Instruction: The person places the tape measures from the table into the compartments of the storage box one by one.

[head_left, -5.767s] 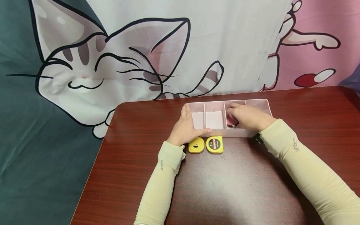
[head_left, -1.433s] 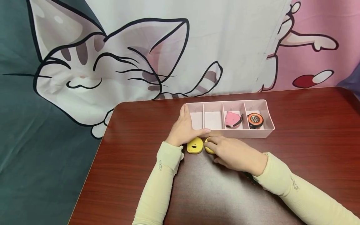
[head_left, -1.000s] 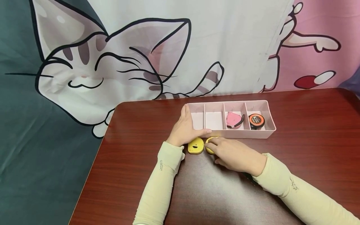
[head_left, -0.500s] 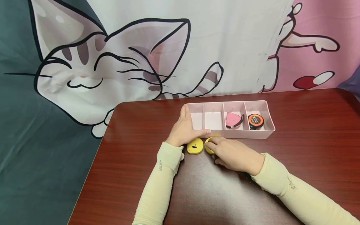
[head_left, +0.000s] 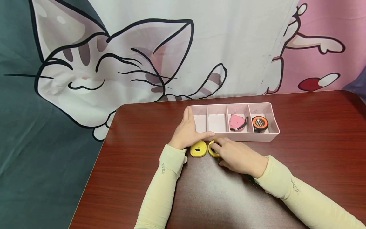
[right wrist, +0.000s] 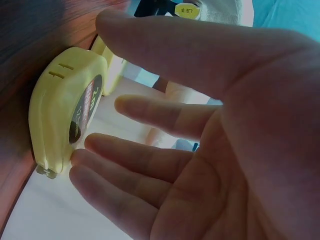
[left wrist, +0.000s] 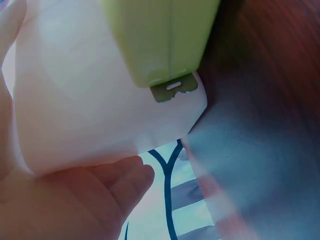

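Note:
My left hand (head_left: 186, 130) lies against the left end of a pink divided storage box (head_left: 240, 137), its fingers straight along the end wall and its thumb along the front wall. My right hand (head_left: 240, 156) hovers beside a yellow tape measure (head_left: 211, 150) that stands in front of the box and is partly hidden behind the fingers. In the right wrist view this tape measure (right wrist: 50, 105) shows a round "2m" label, with the slightly bent fingers spread near it. A second yellow tape measure (head_left: 198, 149) is just left of it; its metal hook (left wrist: 175, 88) shows in the left wrist view.
A pink tape measure (head_left: 237, 121) with a black strap sits in the box's third compartment from the left. The rightmost compartment holds an orange and black tape measure (head_left: 260, 123). Behind the brown table (head_left: 125, 165) hangs a cartoon cat curtain (head_left: 246, 47).
Since the earliest frame, my right hand has left the box, where the pink tape measure now lies, and moved to the right-hand yellow one. Lately its fingers have shifted slightly, exposing more of it.

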{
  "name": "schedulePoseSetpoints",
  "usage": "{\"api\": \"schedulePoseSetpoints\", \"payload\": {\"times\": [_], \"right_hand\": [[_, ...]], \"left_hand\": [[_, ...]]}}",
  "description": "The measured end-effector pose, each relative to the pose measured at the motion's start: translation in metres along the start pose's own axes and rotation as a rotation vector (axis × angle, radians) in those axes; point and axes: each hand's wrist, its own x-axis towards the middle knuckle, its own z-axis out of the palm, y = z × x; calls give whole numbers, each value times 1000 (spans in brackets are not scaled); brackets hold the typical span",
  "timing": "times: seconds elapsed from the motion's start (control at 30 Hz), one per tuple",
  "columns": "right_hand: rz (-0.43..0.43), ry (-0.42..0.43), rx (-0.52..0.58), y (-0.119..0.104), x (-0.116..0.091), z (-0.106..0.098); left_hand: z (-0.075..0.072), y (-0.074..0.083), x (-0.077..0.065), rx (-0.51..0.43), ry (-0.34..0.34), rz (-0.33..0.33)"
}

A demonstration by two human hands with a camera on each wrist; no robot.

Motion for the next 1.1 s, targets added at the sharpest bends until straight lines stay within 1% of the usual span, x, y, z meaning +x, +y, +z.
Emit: {"api": "schedulePoseSetpoints", "payload": {"times": [0.57,0.77,0.93,1.0,1.1], "right_hand": [[1,11,-56,2,2,6],[-25,60,-96,4,2,8],[-36,106,-105,5,2,11],[-34,115,-103,6,2,12],[-22,99,-95,6,3,13]], "left_hand": [[2,-1,0,-8,9,8],[2,-2,1,-5,8,7],[2,-2,1,-8,12,9],[2,-2,1,-6,14,10],[2,-2,2,-1,12,8]]}}
